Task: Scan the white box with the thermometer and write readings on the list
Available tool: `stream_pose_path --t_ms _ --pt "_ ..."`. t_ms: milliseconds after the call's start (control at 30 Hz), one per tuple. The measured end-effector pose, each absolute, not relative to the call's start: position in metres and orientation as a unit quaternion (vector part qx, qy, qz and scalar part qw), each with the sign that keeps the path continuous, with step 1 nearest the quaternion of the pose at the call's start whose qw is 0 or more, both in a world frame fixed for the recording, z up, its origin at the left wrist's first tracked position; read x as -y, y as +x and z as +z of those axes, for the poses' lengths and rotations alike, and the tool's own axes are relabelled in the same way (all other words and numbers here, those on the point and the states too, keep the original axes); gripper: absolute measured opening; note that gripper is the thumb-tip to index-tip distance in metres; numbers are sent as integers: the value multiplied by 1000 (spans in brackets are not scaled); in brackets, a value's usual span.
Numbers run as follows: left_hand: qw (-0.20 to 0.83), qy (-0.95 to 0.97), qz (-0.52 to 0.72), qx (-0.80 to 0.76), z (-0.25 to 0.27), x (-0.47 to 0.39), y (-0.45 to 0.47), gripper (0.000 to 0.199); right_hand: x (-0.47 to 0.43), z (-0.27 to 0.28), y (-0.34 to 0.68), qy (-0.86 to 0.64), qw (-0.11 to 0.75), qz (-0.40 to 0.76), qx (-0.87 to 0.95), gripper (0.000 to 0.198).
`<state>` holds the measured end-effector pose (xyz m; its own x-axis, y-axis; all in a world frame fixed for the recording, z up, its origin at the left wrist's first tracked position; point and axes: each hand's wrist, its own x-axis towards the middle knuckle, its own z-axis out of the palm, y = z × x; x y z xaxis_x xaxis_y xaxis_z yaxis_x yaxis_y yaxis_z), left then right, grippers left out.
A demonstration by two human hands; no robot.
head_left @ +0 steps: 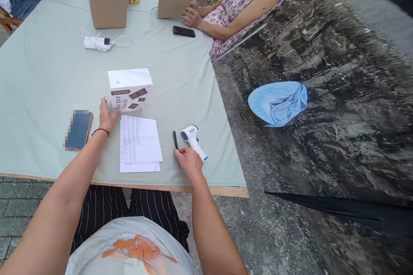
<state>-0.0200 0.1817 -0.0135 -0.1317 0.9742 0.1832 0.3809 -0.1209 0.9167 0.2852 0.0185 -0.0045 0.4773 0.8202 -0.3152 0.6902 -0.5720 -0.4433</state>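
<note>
Here, we have the left hand [108, 117] spread at the white box [132, 92], and with the right hand [189, 161] we pinch the pen [175, 139] beside the thermometer [192, 139].

I could run a hand forward along the wide stretch of cloth [180, 90] right of the white carton [129, 94], until the black phone [183, 31] and a seated person's hands [192, 18] obstruct me. Between the papers [141, 142] and the pen [175, 139] I have a narrower passage. The thermometer [193, 139] crowds the right hand [189, 161]. The left hand [108, 116] stands between carton and blue phone [79, 131]. Farther out, white cables [97, 43] and 2 brown boxes [108, 10] bar my way.
</note>
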Motion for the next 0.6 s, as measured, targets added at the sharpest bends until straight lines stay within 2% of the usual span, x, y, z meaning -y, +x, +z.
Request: stream_pose_path --t_ms 67,233,300,367,467,600 --pt "265 571 442 -639 -16 -154 -14 89 -19 -2 284 -833 201 293 424 21" --pt "170 724 299 -598 -16 -73 7 56 -15 2 258 -669 529 390 347 24" --pt "131 757 249 -590 -15 -51 13 50 -15 1 241 -598 600 407 341 20" --pt "102 778 211 -583 -13 -39 17 54 -16 -2 223 -555 616 434 353 15" --pt "81 794 175 -576 -11 -34 19 63 -20 -8 204 -553 573 453 400 18" --pt "86 797 162 -575 -9 -34 21 65 -23 -18 192 -598 532 390 455 12"
